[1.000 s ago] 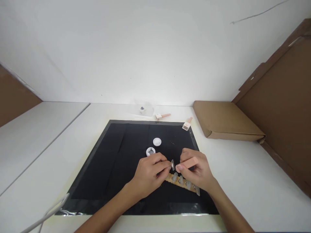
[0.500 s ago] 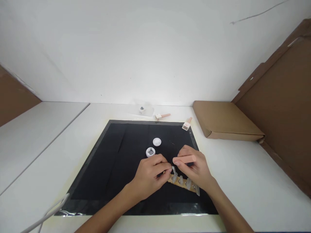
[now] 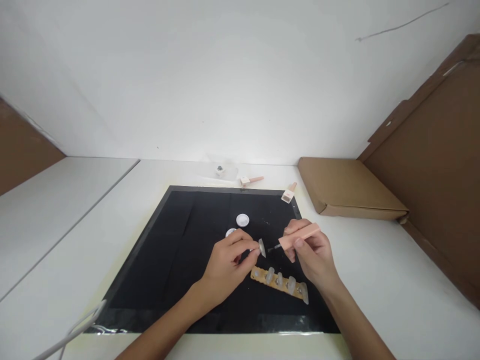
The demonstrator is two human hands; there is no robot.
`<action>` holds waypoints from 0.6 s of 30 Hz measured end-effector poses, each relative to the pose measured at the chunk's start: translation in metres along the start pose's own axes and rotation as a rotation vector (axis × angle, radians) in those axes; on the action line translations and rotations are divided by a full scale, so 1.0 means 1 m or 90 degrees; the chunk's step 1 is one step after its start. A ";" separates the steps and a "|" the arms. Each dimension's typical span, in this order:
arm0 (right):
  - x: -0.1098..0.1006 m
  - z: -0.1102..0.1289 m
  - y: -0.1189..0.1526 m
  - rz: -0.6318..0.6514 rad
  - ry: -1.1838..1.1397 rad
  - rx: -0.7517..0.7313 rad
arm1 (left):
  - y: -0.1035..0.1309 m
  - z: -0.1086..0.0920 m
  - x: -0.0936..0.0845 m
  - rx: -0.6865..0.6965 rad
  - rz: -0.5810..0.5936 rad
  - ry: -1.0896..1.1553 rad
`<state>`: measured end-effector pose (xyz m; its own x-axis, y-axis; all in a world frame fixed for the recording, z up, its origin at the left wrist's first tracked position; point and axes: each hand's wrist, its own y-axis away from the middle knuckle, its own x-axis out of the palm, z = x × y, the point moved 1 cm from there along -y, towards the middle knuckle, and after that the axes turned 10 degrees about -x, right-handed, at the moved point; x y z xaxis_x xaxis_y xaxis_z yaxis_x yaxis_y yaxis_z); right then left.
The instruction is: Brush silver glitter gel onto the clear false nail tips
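Observation:
My left hand [image 3: 228, 265] pinches a pale, translucent false nail [image 3: 262, 248] by its back side, above the black mat [image 3: 176, 270]. In my right hand [image 3: 315, 260] is a nail polish brush [image 3: 300, 236] with a pink, thick handle; its dark bristle tip points left, a short gap from the nail. Below both hands a yellowish strip-shaped nail stand [image 3: 275, 283] lies on the mat, bearing several more translucent false nails. A small white jar [image 3: 230, 232] is partly covered by my left hand. Its round white lid [image 3: 242, 220] rests just behind it.
Two pink-handled bottles, one lying [image 3: 252, 180] and one at the mat's back right corner [image 3: 288, 194], sit near a clear plastic piece [image 3: 221, 172]. A flat cardboard box [image 3: 352, 187] is at right. A white cable [image 3: 80, 327] crosses the front left.
The brush has drawn back to the right from the nail, baring its bristles. My left hand has lifted the nail slightly up and away from the stand, now more visible.

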<state>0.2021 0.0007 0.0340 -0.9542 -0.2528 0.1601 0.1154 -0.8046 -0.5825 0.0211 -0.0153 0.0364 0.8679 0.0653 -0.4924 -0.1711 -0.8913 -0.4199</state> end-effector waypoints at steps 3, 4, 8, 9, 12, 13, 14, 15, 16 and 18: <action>-0.003 -0.001 0.001 0.019 -0.044 -0.041 | 0.000 0.001 0.000 -0.011 -0.022 0.020; -0.004 -0.001 0.001 0.026 -0.052 -0.051 | 0.000 0.002 0.000 -0.008 -0.035 0.027; -0.006 0.000 0.001 0.064 -0.076 -0.045 | 0.000 0.004 0.000 -0.016 -0.078 0.052; -0.006 0.001 0.001 0.070 -0.076 -0.045 | 0.000 0.004 0.000 -0.021 -0.085 0.059; -0.007 0.002 0.002 0.077 -0.067 -0.052 | -0.001 0.003 -0.001 -0.030 -0.087 0.089; -0.007 0.003 0.001 0.078 -0.063 -0.057 | -0.001 0.003 -0.002 -0.030 -0.083 0.099; -0.007 0.003 0.001 0.079 -0.058 -0.061 | -0.002 0.003 -0.002 -0.029 -0.077 0.106; -0.007 0.003 0.001 0.078 -0.051 -0.065 | -0.002 0.003 -0.003 -0.025 -0.073 0.110; -0.007 0.004 0.000 0.076 -0.040 -0.070 | -0.003 0.003 -0.003 -0.021 -0.071 0.112; -0.006 0.004 -0.001 0.072 -0.012 -0.080 | -0.003 0.002 -0.004 -0.010 -0.072 0.108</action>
<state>0.2086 0.0009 0.0368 -0.9317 -0.3486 0.1020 0.1852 -0.6975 -0.6922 0.0177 -0.0122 0.0383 0.9474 0.0906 -0.3068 -0.0616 -0.8896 -0.4527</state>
